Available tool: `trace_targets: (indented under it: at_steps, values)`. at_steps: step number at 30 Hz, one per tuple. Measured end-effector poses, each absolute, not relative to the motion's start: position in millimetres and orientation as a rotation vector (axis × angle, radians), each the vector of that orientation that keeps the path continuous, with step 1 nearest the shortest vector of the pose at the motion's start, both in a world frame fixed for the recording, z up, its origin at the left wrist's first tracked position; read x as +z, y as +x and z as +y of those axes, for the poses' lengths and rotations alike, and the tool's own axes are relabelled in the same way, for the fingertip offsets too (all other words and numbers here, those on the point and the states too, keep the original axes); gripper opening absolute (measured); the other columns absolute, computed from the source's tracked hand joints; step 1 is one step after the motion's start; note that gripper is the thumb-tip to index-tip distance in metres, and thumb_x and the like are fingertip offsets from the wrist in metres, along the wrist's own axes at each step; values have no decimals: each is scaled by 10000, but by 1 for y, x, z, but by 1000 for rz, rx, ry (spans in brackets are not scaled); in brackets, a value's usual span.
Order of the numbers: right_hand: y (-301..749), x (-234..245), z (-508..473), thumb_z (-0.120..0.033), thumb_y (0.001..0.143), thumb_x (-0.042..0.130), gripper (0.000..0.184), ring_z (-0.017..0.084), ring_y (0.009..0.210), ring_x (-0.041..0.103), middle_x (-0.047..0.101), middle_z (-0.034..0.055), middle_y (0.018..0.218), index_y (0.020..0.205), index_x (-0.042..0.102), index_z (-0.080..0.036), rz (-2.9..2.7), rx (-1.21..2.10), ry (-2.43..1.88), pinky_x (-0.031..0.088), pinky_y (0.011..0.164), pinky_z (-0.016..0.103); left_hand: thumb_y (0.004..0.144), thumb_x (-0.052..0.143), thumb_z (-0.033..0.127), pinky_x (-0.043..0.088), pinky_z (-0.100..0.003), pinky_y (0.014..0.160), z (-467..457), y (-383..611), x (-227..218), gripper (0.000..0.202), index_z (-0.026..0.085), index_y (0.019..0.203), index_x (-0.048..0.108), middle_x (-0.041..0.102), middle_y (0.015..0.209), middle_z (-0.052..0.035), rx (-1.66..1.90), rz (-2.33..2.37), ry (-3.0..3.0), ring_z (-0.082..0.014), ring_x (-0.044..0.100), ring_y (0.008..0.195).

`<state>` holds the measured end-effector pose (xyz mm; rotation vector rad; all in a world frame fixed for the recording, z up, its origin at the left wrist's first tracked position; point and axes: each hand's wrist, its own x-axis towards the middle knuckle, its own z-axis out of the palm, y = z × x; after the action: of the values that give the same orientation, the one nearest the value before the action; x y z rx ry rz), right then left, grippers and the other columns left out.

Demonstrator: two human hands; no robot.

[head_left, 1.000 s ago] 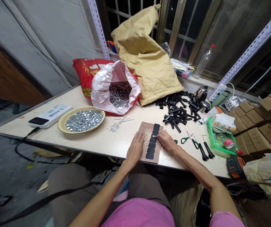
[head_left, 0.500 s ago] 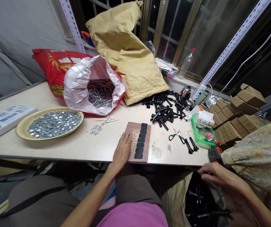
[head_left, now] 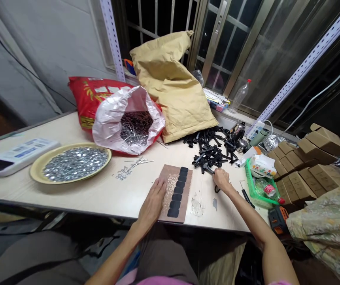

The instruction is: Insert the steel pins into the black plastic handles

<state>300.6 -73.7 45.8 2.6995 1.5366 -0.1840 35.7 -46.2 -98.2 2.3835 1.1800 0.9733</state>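
Observation:
My left hand [head_left: 153, 202] lies flat and open on the left side of a brown board [head_left: 176, 193], which lies at the table's front edge. A row of black pads [head_left: 178, 192] runs down the board. My right hand [head_left: 221, 179] reaches to the near edge of a heap of black plastic parts [head_left: 213, 149]. Its fingers are curled around one black part there. The hand covers most of the green-handled scissors on the table.
A yellow plate of silver pieces [head_left: 72, 161] sits left. A plastic bag of metal pins [head_left: 131, 120] and a tan sack [head_left: 172, 87] stand behind. Loose pins [head_left: 136, 162] lie mid-table. A green basket [head_left: 257, 184] and cardboard boxes [head_left: 303, 166] crowd the right. A white scale [head_left: 12, 156] sits far left.
My right hand went from the board down to below the table at the right, then came back up to the heap of black parts. The left hand stayed on the board.

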Motion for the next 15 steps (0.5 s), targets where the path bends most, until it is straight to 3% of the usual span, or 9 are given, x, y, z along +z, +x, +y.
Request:
trace_targets:
  at_steps: [3, 6, 9, 11, 13, 15]
  values:
    - [293, 57, -94, -178, 879, 469, 204, 238, 860, 647, 678, 134, 918, 953, 651, -122, 1559, -238, 2748, 456, 685, 299, 860, 327, 142, 374, -472, 1061, -58, 43, -76, 441, 110, 1250, 532, 490, 1380, -161, 1093, 1149, 2205, -276, 371, 1333]
    - [266, 58, -119, -272, 905, 468, 220, 170, 706, 640, 683, 52, 812, 943, 648, -152, 1821, -463, 2734, 468, 593, 251, 870, 430, 334, 386, -449, 1047, -74, 64, -41, 414, 142, 1208, 572, 553, 1322, -143, 1083, 1021, 1908, -275, 478, 1254]
    - [239, 52, -127, -329, 871, 538, 206, 157, 685, 630, 675, 33, 800, 885, 657, -162, 2351, -856, 2524, 484, 589, 249, 812, 488, 495, 490, -423, 912, -81, 86, -10, 455, 149, 1059, 650, 688, 1088, -133, 926, 889, 1497, -283, 615, 1065]
    - [233, 50, -115, -388, 896, 493, 284, 155, 670, 639, 675, 34, 789, 870, 655, -157, 2426, -1090, 2382, 491, 584, 250, 755, 521, 574, 525, -396, 819, -78, 92, 1, 520, 142, 1013, 653, 716, 939, -116, 880, 842, 1240, -270, 659, 934]
    - [240, 52, -90, -402, 960, 340, 391, 146, 665, 652, 683, 41, 805, 937, 641, -154, 2216, -1027, 2492, 492, 585, 242, 699, 559, 621, 532, -348, 736, -71, 89, 3, 567, 130, 969, 645, 703, 825, -89, 921, 882, 1064, -232, 667, 802]
    - [252, 54, -59, -369, 986, 253, 405, 160, 775, 667, 692, 53, 887, 1070, 602, -180, 1975, -710, 2684, 493, 666, 257, 662, 593, 634, 513, -292, 633, -64, 79, -1, 581, 122, 934, 633, 657, 699, -39, 981, 983, 981, -178, 633, 651]
